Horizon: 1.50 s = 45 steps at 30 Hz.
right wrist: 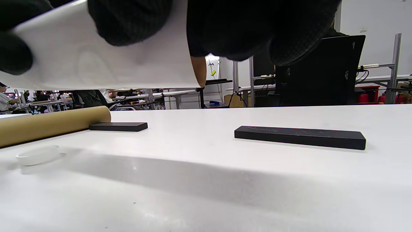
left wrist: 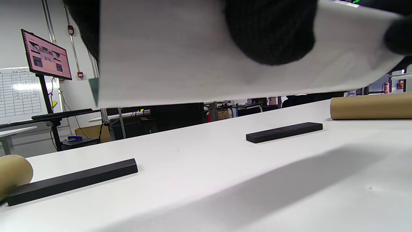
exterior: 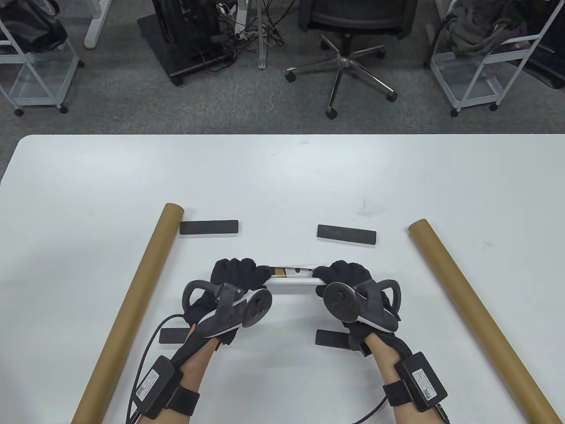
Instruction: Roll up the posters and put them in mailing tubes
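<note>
From the table view, your left hand (exterior: 234, 276) and right hand (exterior: 346, 276) each grip one end of the rolled poster (exterior: 292, 278), fingers curled over it, holding it crosswise between you near the front middle of the table (exterior: 282, 176). The left mailing tube (exterior: 128, 309) and the right mailing tube (exterior: 479, 318) lie well apart on either side, both untouched. Four black weight bars sit around your hands: far left bar (exterior: 209, 227), far right bar (exterior: 347, 234), and two near ones partly under your wrists.

In the left wrist view, the poster (left wrist: 180, 61) hangs above the table, casting a shadow below, with your gloved fingers (left wrist: 270, 32) wrapped over its white outside.

In the right wrist view, the fingers (right wrist: 244, 29) press around the roll's end, and a small clear cap (right wrist: 38, 155) lies beside the tube (right wrist: 48, 125).

By my reading, rolling is done or nearly so; you have yet to slide the roll into a tube and cap it.
</note>
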Each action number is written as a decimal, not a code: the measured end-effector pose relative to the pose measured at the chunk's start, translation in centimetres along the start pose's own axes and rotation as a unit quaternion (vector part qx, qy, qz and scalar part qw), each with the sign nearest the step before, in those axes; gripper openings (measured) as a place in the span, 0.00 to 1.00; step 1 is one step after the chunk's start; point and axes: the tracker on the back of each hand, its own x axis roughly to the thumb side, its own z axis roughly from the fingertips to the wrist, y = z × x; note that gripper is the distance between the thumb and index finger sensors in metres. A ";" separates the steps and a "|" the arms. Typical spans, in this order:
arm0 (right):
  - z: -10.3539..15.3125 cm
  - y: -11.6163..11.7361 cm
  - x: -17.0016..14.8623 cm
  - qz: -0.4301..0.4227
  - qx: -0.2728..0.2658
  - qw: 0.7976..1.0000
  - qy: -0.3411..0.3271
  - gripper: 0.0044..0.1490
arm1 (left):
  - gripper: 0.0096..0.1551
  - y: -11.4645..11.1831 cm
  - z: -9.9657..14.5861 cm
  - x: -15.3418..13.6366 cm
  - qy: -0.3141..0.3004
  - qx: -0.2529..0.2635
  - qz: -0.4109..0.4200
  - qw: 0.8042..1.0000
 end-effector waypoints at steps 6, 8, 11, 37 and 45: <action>0.1 -0.1 0.3 0.016 -0.004 1.000 -0.004 0.32 | 0.26 -0.1 -0.1 0.0 0.006 -0.021 -0.002 1.000; 0.1 -0.1 0.3 0.018 -0.003 1.000 -0.004 0.32 | 0.26 0.0 0.0 0.0 0.005 -0.016 -0.005 1.000; 0.1 0.0 0.2 0.010 0.001 1.000 -0.006 0.33 | 0.28 0.2 0.1 0.0 0.002 -0.011 -0.005 1.000; -0.2 0.6 0.6 0.009 0.023 1.000 -0.005 0.32 | 0.26 -0.2 -0.1 -0.7 0.013 -0.027 0.021 0.999; -0.1 0.7 0.4 0.012 0.016 1.000 -0.007 0.34 | 0.26 -0.4 -0.1 -0.2 0.018 -0.037 -0.008 0.999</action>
